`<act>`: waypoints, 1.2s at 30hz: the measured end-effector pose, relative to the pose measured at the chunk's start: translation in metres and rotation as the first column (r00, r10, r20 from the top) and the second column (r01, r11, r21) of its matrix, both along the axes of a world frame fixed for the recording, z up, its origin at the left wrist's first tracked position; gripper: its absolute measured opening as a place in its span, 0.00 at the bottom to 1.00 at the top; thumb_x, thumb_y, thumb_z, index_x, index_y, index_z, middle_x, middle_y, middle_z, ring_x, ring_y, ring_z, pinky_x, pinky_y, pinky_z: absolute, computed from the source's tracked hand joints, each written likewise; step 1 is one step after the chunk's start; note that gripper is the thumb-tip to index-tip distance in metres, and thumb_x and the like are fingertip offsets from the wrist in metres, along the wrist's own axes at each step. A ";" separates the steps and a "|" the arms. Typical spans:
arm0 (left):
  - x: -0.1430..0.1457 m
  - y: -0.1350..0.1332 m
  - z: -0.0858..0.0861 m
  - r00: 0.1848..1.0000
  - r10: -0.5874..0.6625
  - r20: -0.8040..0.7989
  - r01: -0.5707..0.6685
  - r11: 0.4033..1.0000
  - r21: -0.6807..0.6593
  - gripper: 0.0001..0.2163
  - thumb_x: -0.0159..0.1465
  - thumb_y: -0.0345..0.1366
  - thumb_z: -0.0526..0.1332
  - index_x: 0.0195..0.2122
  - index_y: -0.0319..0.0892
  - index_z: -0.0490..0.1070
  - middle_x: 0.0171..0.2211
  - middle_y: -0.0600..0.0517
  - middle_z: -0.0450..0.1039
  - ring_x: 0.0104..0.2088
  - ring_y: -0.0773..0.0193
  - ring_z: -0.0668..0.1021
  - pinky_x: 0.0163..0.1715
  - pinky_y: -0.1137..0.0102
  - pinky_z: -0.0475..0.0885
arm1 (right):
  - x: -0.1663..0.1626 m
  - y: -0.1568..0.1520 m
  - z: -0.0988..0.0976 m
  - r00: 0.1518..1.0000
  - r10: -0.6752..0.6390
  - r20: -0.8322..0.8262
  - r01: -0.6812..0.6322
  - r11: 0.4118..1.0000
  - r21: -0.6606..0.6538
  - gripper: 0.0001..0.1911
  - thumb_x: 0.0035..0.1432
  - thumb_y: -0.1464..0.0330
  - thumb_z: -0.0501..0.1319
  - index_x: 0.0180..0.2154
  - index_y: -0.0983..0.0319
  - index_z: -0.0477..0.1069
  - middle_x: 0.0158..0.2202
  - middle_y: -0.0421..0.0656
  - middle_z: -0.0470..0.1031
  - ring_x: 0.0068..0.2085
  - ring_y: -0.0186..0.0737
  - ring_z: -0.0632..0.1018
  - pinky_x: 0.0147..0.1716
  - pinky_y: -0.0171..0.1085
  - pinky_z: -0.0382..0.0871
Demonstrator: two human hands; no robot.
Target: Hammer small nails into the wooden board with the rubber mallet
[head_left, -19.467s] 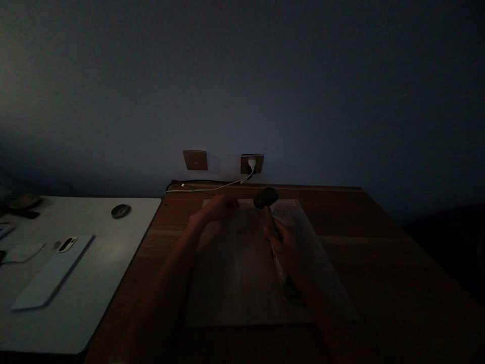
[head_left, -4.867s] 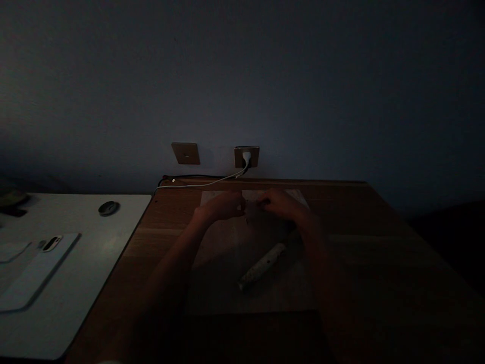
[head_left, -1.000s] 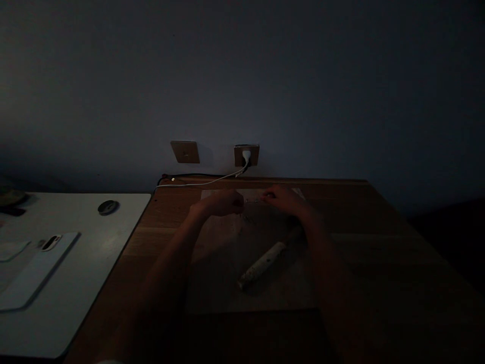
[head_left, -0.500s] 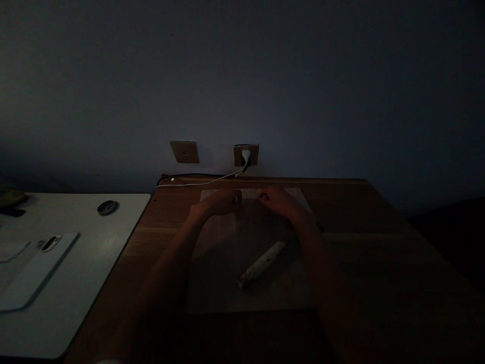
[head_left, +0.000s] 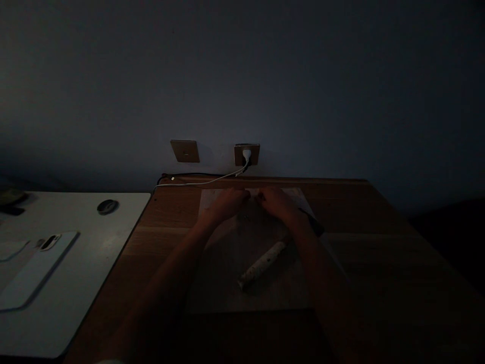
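1. Left hand [head_left: 229, 202] and right hand [head_left: 276, 202], frame centre: fingers curled; cannot tell whether pinching.
2. Dark-headed hammer with pale, mottled cylindrical handle [head_left: 262, 264], lower centre: probably head-heavy, rigid; grip mid-handle.

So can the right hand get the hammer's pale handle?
Probably yes, by drawing back. The hammer lies on the board, its pale handle nearer the camera than the right hand and seemingly uncovered. The right forearm only hides part farther up.
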State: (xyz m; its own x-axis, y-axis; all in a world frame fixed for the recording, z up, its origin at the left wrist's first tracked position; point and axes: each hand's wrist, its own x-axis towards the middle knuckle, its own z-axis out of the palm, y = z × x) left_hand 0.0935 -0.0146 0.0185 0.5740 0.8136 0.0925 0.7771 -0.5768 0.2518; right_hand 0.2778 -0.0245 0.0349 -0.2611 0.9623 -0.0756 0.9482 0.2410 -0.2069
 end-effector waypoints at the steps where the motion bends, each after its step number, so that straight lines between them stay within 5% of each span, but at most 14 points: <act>1: 0.000 0.000 0.000 1.000 0.015 -0.004 -0.015 1.000 0.002 0.12 0.67 0.28 0.56 0.45 0.39 0.79 0.44 0.41 0.80 0.44 0.54 0.81 0.46 0.64 0.73 | 0.000 0.000 0.000 1.000 0.006 -0.009 -0.006 1.000 -0.001 0.10 0.65 0.71 0.58 0.44 0.64 0.77 0.48 0.54 0.80 0.49 0.48 0.79 0.45 0.38 0.66; 14: 0.002 -0.002 0.008 0.989 0.145 -0.004 -0.144 0.989 0.009 0.11 0.71 0.35 0.56 0.49 0.37 0.74 0.45 0.40 0.79 0.44 0.52 0.81 0.41 0.65 0.72 | 0.007 0.004 0.006 0.986 0.054 -0.158 -0.050 0.998 0.032 0.08 0.62 0.71 0.61 0.41 0.62 0.78 0.42 0.50 0.82 0.44 0.44 0.79 0.42 0.36 0.66; 21: -0.021 -0.001 0.031 0.993 -0.109 0.045 0.116 0.972 -0.202 0.04 0.64 0.33 0.64 0.37 0.40 0.78 0.35 0.48 0.80 0.34 0.61 0.79 0.35 0.70 0.69 | 0.018 0.007 0.005 0.975 0.040 -0.219 -0.038 0.999 0.012 0.07 0.60 0.71 0.62 0.39 0.63 0.78 0.38 0.47 0.82 0.38 0.40 0.79 0.38 0.34 0.65; 31: -0.016 -0.009 0.033 0.974 -0.227 0.014 0.213 0.887 -0.410 0.03 0.57 0.28 0.69 0.31 0.43 0.79 0.30 0.55 0.80 0.32 0.65 0.80 0.32 0.74 0.67 | 0.018 0.003 0.017 0.952 0.154 -0.266 -0.197 0.970 -0.145 0.09 0.54 0.75 0.62 0.33 0.63 0.82 0.34 0.44 0.84 0.35 0.39 0.80 0.34 0.32 0.67; 36: -0.015 -0.006 0.030 0.977 -0.215 0.008 0.200 0.893 -0.403 0.05 0.56 0.36 0.71 0.33 0.43 0.79 0.30 0.54 0.79 0.33 0.63 0.80 0.33 0.72 0.68 | 0.014 -0.003 0.022 0.947 0.214 -0.239 -0.262 0.946 -0.192 0.10 0.52 0.73 0.63 0.34 0.61 0.83 0.35 0.42 0.85 0.36 0.40 0.81 0.35 0.33 0.68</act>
State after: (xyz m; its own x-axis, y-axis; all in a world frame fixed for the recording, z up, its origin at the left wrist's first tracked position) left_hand 0.0783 -0.0208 0.0487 0.7303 0.6400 -0.2389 0.6639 -0.5824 0.4691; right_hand 0.2922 -0.0276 0.0571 -0.5132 0.8360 -0.1941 0.7969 0.3802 -0.4694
